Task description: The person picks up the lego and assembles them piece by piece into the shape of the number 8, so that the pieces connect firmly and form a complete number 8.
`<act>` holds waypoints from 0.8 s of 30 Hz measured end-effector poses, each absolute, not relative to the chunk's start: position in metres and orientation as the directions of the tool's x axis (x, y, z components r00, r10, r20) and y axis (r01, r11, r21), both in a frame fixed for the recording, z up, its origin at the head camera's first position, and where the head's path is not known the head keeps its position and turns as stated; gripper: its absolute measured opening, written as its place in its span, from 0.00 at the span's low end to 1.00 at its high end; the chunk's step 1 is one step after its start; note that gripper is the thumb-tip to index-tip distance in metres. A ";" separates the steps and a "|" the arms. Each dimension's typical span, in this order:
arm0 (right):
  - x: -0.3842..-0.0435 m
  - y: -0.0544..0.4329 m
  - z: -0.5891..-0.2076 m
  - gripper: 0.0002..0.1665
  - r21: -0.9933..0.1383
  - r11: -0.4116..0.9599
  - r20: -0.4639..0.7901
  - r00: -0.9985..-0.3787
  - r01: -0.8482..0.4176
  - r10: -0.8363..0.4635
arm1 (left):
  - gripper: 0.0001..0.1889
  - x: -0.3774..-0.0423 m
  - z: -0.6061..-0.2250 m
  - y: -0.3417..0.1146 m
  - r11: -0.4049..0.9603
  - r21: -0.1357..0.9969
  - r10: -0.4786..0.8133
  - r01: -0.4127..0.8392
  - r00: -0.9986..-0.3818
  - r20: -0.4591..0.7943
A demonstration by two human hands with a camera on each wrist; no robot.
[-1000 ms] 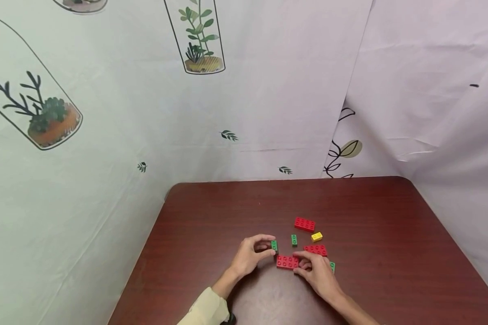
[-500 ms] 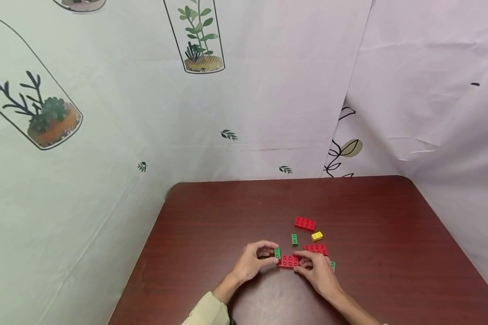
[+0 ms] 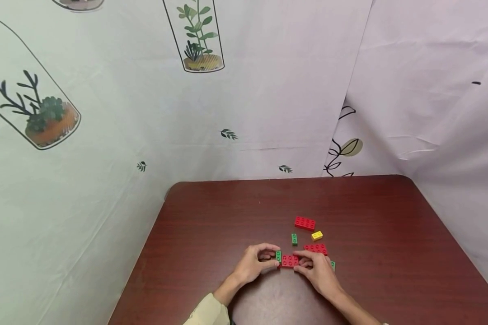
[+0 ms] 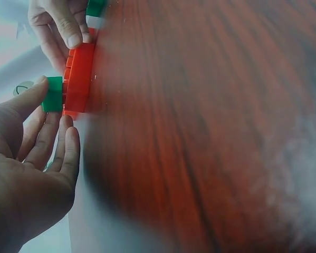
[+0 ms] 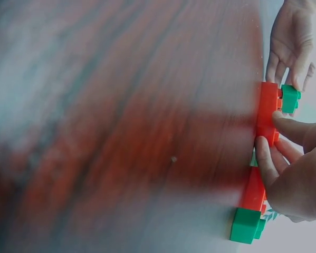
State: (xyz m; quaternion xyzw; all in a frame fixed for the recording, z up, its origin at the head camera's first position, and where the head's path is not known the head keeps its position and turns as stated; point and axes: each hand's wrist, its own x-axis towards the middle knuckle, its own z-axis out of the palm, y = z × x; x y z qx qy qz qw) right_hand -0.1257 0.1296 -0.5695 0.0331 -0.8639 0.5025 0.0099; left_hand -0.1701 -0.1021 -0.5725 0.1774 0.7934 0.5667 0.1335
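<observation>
green brick (image 3: pixel 278 256), studs up, long axis crosswise to red brick (image 3: pixel 290 261)

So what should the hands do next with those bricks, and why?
Probably press the green two-stud brick straight down: the left hand pinches it over the left end of the nearest red brick, both wrist views show a gap between the bricks, and the right hand holds the red brick's other end.

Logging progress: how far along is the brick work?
Apparently done: the green brick is lined up over one end of the red brick. In hand: the left hand pinches the green, the right hand grips the red; full seating is unclear. Perhaps left: two red bricks, two green bricks and a yellow brick, apart from this pair.
</observation>
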 end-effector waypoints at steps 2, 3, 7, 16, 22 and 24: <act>-0.126 0.130 -0.570 0.22 -0.867 0.494 0.050 -0.998 -0.066 -0.046 | 0.14 -0.170 -0.573 -0.102 0.297 0.945 0.432 0.134 -0.902 -0.009; -0.126 0.130 -0.570 0.21 -0.867 0.494 0.049 -0.998 -0.065 -0.045 | 0.14 -0.170 -0.573 -0.101 0.296 0.946 0.432 0.134 -0.902 -0.008; -0.126 0.130 -0.571 0.21 -0.867 0.495 0.047 -0.998 -0.061 -0.042 | 0.14 -0.169 -0.574 -0.100 0.289 0.948 0.428 0.135 -0.904 -0.002; -0.128 0.129 -0.572 0.19 -0.868 0.493 0.052 -0.998 -0.060 -0.030 | 0.15 -0.165 -0.575 -0.099 0.293 0.945 0.409 0.146 -0.912 0.014; -0.128 0.130 -0.573 0.19 -0.874 0.483 0.048 -0.998 -0.059 -0.034 | 0.16 -0.165 -0.576 -0.099 0.291 0.947 0.406 0.136 -0.914 0.007; -0.128 0.130 -0.573 0.19 -0.876 0.479 0.048 -0.998 -0.059 -0.034 | 0.16 -0.165 -0.577 -0.099 0.289 0.947 0.408 0.140 -0.913 0.010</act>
